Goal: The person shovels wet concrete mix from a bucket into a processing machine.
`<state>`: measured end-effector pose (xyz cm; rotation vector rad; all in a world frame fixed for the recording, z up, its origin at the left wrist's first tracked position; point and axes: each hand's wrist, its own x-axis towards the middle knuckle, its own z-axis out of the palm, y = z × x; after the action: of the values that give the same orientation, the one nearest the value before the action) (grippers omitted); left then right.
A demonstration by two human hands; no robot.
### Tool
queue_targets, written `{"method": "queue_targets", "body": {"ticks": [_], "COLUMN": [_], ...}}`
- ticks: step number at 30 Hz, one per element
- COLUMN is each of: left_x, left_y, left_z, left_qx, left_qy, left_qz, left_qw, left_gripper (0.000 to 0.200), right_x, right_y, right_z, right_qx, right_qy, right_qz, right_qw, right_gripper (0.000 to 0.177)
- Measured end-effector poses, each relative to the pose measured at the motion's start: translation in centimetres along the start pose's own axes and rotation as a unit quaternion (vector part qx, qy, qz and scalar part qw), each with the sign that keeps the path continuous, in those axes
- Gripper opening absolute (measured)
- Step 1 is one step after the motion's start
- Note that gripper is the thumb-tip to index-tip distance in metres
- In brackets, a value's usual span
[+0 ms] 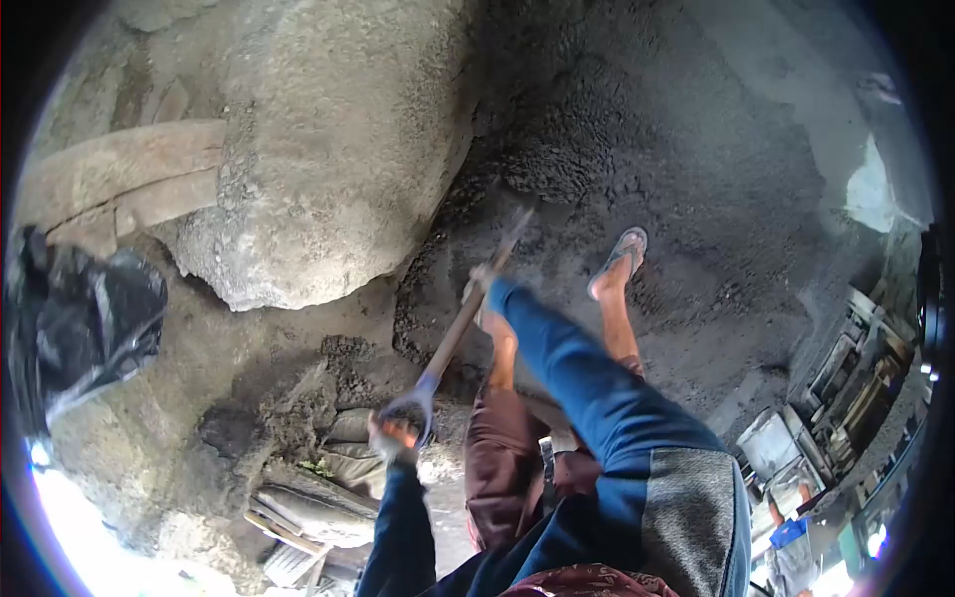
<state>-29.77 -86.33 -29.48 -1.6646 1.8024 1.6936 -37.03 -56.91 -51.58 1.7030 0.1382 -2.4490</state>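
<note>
One broad stretch of dark ground point(696, 159), loose and lumpy, lies to the right of the pale boulder point(348, 149) (landmark). Next in size: the boulder itself, rough-faced.

Black plastic point(109, 308), below and left of the boulder: crumpled, glossy, presumably light and limp. Bag or loose sheet, cannot tell; contents, if any, not visible.

Shovel point(458, 333): slants past the boulder's lower right side, grip end below it, far end on the dark ground. Blade outline blurred against the soil; depth of bite and any load unreadable. Judged stiff, not fragile, weighted toward the blade, heavier if loaded. Shaft looks like plain wood, could turn in a loose grasp. Best holds, est.: the bluish D-handle point(423, 403) for control, lower shaft for lift.

Left hand point(395, 438), below the boulder: curled around the D-handle. Right hand point(479, 284), right of the boulder's lower edge: wrapped around the lower shaft; finger detail blurred.
</note>
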Motion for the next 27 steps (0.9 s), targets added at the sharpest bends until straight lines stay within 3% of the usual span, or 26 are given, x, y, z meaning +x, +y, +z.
{"method": "queue_targets", "body": {"ticks": [1,2,4,7,8,11,13,15,18,21,23,25,26,27], "left_x": [1.9,-1.4,-3.2,-3.9,-4.2,-6.5,-4.0,-9.0,-11.6,-12.8,-17.2,-20.1,-22.4,-28.5], "left_y": [-2.8,-2.4,-3.5,-4.2,-4.6,-3.6,-4.8,-1.3,-1.0,0.6,1.3,-0.6,-0.5,0.0], "left_z": [2.0,6.2,5.6,2.7,1.7,0.0,-2.5,-0.8,4.1,7.8,13.7,20.3,23.3,26.6], "left_qx": [0.051,-0.015,-0.010,-0.012,-0.010,0.014,0.028,0.061,0.035,0.157,0.204,0.217,0.239,0.248], "left_qy": [0.008,-0.009,-0.019,-0.038,-0.051,-0.079,-0.093,-0.165,-0.157,-0.307,-0.331,-0.361,-0.410,-0.436], "left_qz": [0.027,-0.006,0.003,-0.002,-0.003,-0.037,-0.027,-0.057,0.080,-0.035,-0.115,-0.071,-0.112,-0.093], "left_qw": [0.998,1.000,1.000,0.999,0.999,0.996,0.995,0.983,0.984,0.938,0.914,0.904,0.873,0.860], "left_gripper": [0.042,0.047,0.050,0.049,0.049,0.049,0.049,0.045,0.044,0.058,0.060,0.055,0.051,0.051], "right_x": [5.4,6.7,6.8,3.3,6.0,4.8,-5.6,-10.7,-17.3,-22.8,-27.4,-35.0,-32.2,-38.3], "right_y": [-3.7,-4.8,-5.6,-4.9,-3.2,-2.1,-5.8,-8.2,-12.6,-18.2,-23.2,-29.1,-30.8,-34.0], "right_z": [-1.1,-1.8,-3.0,-3.5,-6.5,-10.5,-7.2,-7.6,-9.5,-13.6,-15.7,-16.8,-21.2,-21.4], "right_qx": [-0.012,-0.036,-0.073,-0.067,-0.055,-0.002,0.005,0.021,0.078,0.199,0.243,0.254,0.383,0.226], "right_qy": [0.034,0.034,0.046,0.097,0.105,0.066,0.124,0.122,0.131,0.089,0.082,0.125,0.030,0.056], "right_qz": [0.097,0.069,0.024,0.035,-0.035,-0.001,0.003,-0.019,-0.077,-0.136,-0.198,-0.280,-0.419,-0.404], "right_qw": [0.995,0.996,0.996,0.992,0.992,0.998,0.992,0.992,0.985,0.966,0.946,0.917,0.823,0.885], "right_gripper": [0.014,0.014,0.015,0.018,0.017,0.017,0.016,0.015,0.011,0.008,0.007,0.006,0.009,0.018]}}
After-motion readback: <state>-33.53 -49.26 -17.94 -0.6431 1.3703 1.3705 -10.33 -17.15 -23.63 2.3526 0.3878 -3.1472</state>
